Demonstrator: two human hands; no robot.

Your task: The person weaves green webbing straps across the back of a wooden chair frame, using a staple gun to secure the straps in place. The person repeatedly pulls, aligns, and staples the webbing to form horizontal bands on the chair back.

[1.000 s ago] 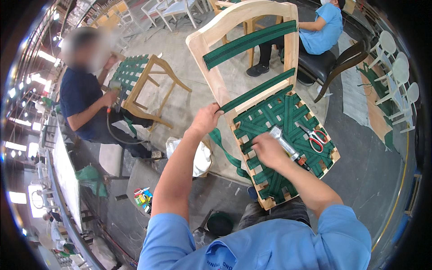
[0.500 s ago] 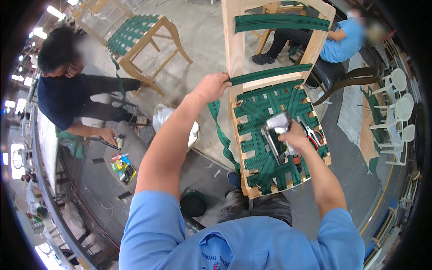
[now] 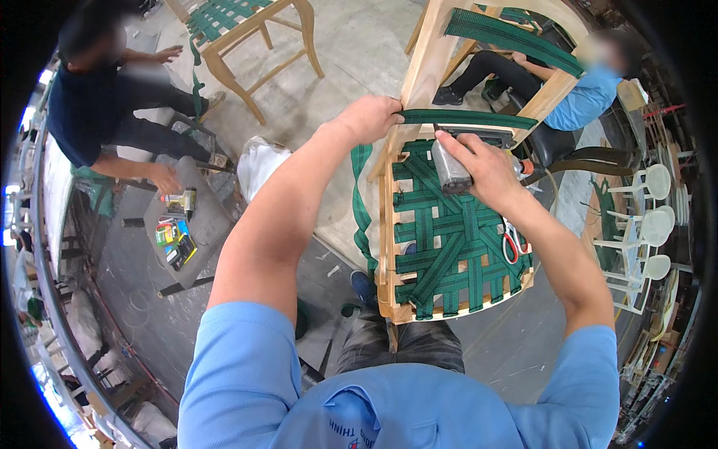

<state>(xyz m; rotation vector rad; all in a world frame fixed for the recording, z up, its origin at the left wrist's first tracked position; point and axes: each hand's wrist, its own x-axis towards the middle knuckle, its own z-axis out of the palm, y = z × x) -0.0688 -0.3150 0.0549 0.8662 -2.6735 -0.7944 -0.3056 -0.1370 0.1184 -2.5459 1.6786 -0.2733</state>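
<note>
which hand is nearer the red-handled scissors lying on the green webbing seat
Right. The right hand grips a grey staple gun just above the red-handled scissors; the left hand pulls a strap at the frame's far-left corner.

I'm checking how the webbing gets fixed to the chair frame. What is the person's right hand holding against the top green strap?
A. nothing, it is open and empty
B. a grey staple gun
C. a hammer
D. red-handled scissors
B: the right hand grips a grey staple gun pointed at the green strap, which the left hand pulls over the wooden chair frame; the red-handled scissors lie on the woven seat.
</note>
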